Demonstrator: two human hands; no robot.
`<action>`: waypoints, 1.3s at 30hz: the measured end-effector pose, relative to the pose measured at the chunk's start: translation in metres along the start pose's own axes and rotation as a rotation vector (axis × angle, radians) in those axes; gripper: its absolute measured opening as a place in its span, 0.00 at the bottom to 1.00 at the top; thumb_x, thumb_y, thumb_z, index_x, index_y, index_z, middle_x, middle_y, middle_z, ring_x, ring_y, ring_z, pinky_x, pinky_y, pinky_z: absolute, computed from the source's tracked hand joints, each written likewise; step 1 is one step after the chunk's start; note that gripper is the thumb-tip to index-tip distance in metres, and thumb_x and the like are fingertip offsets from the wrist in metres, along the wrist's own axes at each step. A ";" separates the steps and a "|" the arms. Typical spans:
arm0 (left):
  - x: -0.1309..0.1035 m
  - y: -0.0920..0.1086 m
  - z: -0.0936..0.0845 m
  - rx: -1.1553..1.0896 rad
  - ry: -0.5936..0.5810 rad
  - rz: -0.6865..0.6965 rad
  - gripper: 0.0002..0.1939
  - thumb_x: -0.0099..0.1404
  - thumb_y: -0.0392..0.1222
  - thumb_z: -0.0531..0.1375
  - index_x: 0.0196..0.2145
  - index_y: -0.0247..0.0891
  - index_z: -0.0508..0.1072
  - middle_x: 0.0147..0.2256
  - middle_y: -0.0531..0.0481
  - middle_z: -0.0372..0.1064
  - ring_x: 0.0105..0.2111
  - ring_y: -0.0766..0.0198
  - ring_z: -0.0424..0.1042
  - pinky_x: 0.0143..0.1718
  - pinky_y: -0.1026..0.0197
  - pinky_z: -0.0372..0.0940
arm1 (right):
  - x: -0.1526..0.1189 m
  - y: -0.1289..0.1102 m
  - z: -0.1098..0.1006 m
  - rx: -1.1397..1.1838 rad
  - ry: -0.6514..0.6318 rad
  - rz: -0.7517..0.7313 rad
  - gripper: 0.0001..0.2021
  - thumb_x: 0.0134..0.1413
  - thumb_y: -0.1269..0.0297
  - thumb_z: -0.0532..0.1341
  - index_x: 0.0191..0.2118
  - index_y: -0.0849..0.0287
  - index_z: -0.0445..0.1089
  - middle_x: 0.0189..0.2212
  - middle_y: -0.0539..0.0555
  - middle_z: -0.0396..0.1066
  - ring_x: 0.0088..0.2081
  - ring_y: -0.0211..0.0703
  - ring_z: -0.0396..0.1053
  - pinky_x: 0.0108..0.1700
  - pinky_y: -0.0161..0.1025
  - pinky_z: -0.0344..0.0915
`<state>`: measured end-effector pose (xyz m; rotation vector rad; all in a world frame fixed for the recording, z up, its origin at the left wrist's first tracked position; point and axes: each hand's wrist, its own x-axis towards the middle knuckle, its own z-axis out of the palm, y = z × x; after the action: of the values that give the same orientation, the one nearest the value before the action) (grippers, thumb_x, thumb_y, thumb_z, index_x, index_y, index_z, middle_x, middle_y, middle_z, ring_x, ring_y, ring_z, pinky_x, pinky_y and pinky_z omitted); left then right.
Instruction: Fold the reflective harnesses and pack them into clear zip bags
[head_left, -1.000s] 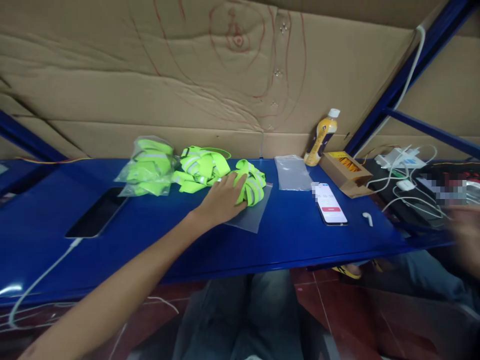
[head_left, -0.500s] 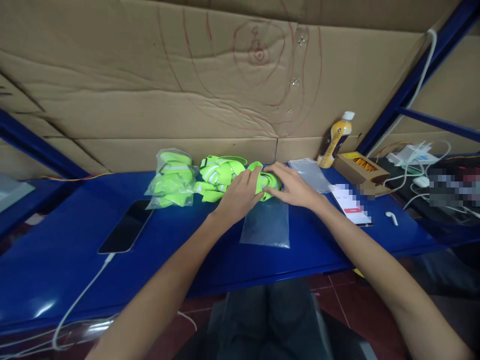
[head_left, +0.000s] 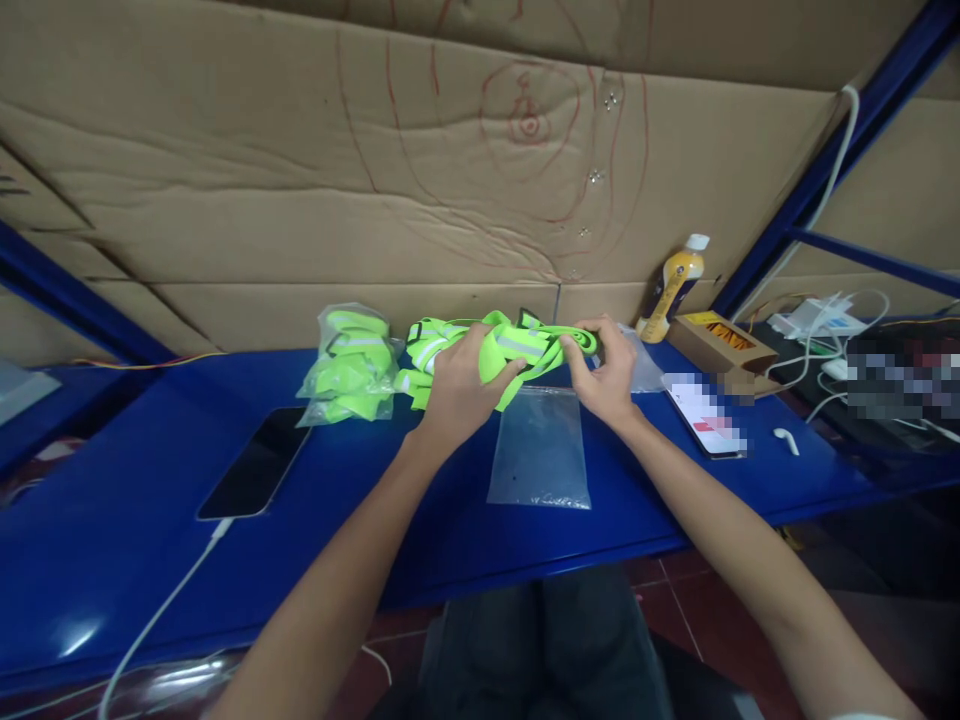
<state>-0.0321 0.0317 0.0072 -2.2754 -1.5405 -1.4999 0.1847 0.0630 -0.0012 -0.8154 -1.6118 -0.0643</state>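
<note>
A folded bundle of neon green reflective straps (head_left: 525,345) is held between my two hands above the blue table. My left hand (head_left: 466,385) grips its left end, thumb in front. My right hand (head_left: 606,372) pinches the coiled right end. Behind and left of my left hand lie more green straps (head_left: 427,345) with a black buckle. A flat clear plastic bag (head_left: 540,450) rests on the table just below the bundle. Farther left, clear bags packed with green straps (head_left: 351,365) are stacked.
A black phone (head_left: 255,465) with a white cable lies at left. Behind my right hand is another clear bag (head_left: 645,368). At right are a bottle (head_left: 671,290), an open carton (head_left: 724,350), a lit phone (head_left: 701,415) and a white earbud (head_left: 787,440). Cardboard (head_left: 262,240) backs the table (head_left: 420,540).
My hands have moved apart, the right one going rightward. The green bundle is now raised and stretched longer between them, and more of the flat clear bag shows.
</note>
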 end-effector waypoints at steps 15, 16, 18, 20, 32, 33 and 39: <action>0.001 -0.006 -0.003 -0.132 0.043 0.070 0.19 0.70 0.46 0.68 0.56 0.42 0.77 0.51 0.47 0.81 0.50 0.53 0.80 0.53 0.56 0.71 | 0.003 0.007 -0.015 0.035 -0.254 -0.161 0.15 0.68 0.62 0.63 0.58 0.52 0.71 0.50 0.61 0.74 0.51 0.55 0.73 0.54 0.56 0.71; 0.000 -0.003 -0.003 -0.146 0.017 0.069 0.20 0.70 0.47 0.68 0.57 0.42 0.77 0.52 0.48 0.81 0.50 0.53 0.80 0.53 0.56 0.71 | 0.003 0.005 -0.016 0.038 -0.289 -0.199 0.13 0.69 0.63 0.60 0.56 0.53 0.72 0.48 0.60 0.75 0.50 0.54 0.73 0.54 0.55 0.71; -0.001 0.001 -0.002 -0.184 0.008 0.060 0.22 0.69 0.48 0.69 0.58 0.42 0.77 0.52 0.47 0.81 0.50 0.53 0.80 0.53 0.57 0.71 | 0.003 0.002 -0.017 0.063 -0.368 -0.222 0.11 0.72 0.63 0.58 0.54 0.54 0.74 0.42 0.58 0.75 0.44 0.51 0.73 0.50 0.51 0.70; -0.002 0.004 -0.003 -0.216 0.022 0.053 0.23 0.70 0.49 0.69 0.59 0.40 0.76 0.52 0.47 0.81 0.49 0.54 0.80 0.52 0.57 0.71 | 0.002 0.001 -0.017 0.101 -0.464 -0.182 0.12 0.71 0.57 0.61 0.52 0.57 0.74 0.37 0.55 0.72 0.37 0.46 0.69 0.43 0.46 0.68; 0.002 0.004 -0.007 -0.061 -0.036 0.021 0.20 0.71 0.50 0.64 0.56 0.40 0.74 0.49 0.46 0.81 0.48 0.52 0.81 0.54 0.52 0.71 | -0.003 0.008 -0.007 0.289 -0.471 0.206 0.27 0.67 0.38 0.62 0.29 0.57 0.66 0.24 0.47 0.60 0.26 0.38 0.56 0.31 0.38 0.52; 0.002 0.002 -0.006 -0.031 -0.017 -0.003 0.20 0.70 0.50 0.64 0.55 0.39 0.74 0.47 0.46 0.81 0.46 0.52 0.80 0.54 0.51 0.71 | -0.004 0.009 -0.007 0.286 -0.441 0.244 0.27 0.68 0.37 0.61 0.30 0.57 0.67 0.24 0.48 0.61 0.26 0.38 0.56 0.30 0.38 0.52; -0.003 -0.001 0.000 0.215 0.240 0.019 0.30 0.67 0.42 0.61 0.64 0.28 0.66 0.53 0.31 0.73 0.54 0.40 0.72 0.59 0.37 0.66 | -0.007 0.010 -0.010 0.052 -0.117 0.140 0.25 0.75 0.46 0.56 0.26 0.55 0.57 0.23 0.48 0.57 0.27 0.40 0.57 0.34 0.41 0.54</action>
<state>-0.0331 0.0298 0.0048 -1.9126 -1.5237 -1.4594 0.1983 0.0623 -0.0086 -0.9034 -1.6547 0.1269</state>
